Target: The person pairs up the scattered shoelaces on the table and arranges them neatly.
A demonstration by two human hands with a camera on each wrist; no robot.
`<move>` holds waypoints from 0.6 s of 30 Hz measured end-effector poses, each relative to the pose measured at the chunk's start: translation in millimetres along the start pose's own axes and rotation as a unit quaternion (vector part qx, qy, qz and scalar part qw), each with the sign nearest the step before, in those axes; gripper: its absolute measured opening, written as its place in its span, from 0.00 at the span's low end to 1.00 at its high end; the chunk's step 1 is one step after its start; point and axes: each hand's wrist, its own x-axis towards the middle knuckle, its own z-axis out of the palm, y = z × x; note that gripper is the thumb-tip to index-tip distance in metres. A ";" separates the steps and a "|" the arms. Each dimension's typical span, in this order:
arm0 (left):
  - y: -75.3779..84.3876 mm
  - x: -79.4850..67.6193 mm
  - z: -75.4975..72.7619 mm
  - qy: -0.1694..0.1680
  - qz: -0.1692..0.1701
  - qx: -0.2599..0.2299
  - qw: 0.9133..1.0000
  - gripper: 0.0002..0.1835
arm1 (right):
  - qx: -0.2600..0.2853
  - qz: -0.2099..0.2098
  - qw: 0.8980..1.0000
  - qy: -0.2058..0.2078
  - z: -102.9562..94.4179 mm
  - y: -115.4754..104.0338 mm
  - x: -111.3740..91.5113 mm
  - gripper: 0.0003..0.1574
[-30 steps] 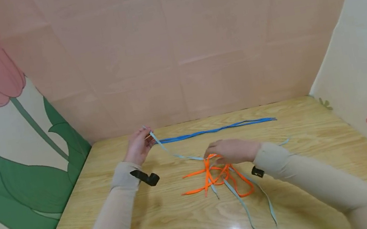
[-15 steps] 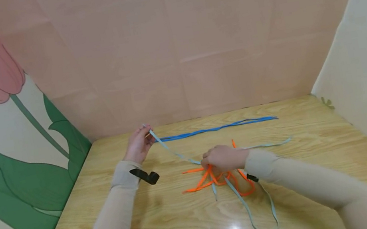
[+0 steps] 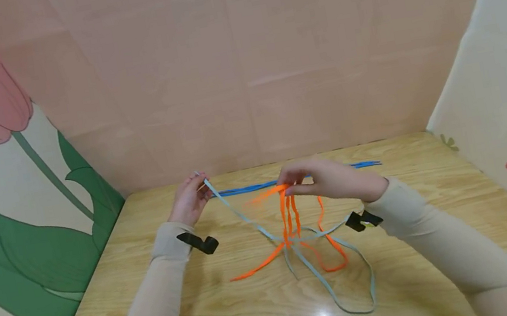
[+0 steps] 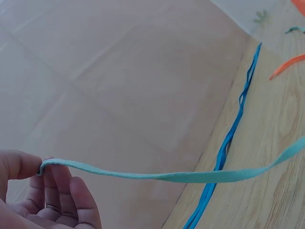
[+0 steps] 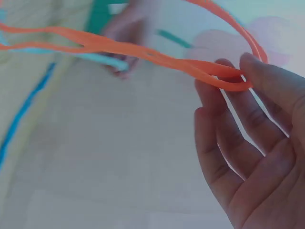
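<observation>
My left hand [image 3: 188, 199] pinches one end of a flat light-blue shoelace [image 4: 190, 176] between thumb and forefinger, raised above the table. From there the lace slopes down to a tangle in mid-table. My right hand [image 3: 319, 177] is lifted over that tangle and pinches orange shoelaces [image 5: 138, 51] between thumb and fingertips. Several orange strands [image 3: 289, 213] hang from it to the crossing point on the table, where they overlap the light-blue lace. One orange tail points left along the wood, and an orange loop lies to the right.
Blue shoelaces [image 3: 258, 186] lie in a straight bundle along the back of the wooden table [image 3: 154, 286], partly hidden behind the right hand. A light-blue loop [image 3: 359, 311] spreads toward the front. A plain pink sheet [image 3: 239, 71] stands behind, with flower-printed panels at both sides.
My right hand has risen from the tangle, pulling orange strands upward. It was low over the pile before. My left hand keeps its hold on the light-blue shoelace, nearly still.
</observation>
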 end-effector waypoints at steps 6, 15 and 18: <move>1.0 -0.6 0.3 0.000 -0.002 -0.001 1.000 0.04 | 0.093 -0.002 0.989 0.116 -22.5 -24.3 -4.5 0.08; 1.1 -1.9 0.2 -0.001 -0.005 -0.002 1.000 0.04 | 0.164 0.059 0.959 0.226 -40.9 -30.3 -6.4 0.10; 1.4 -1.5 1.0 -0.003 0.000 -0.004 1.000 0.04 | 0.178 0.102 0.950 0.237 -41.0 -15.2 -2.4 0.14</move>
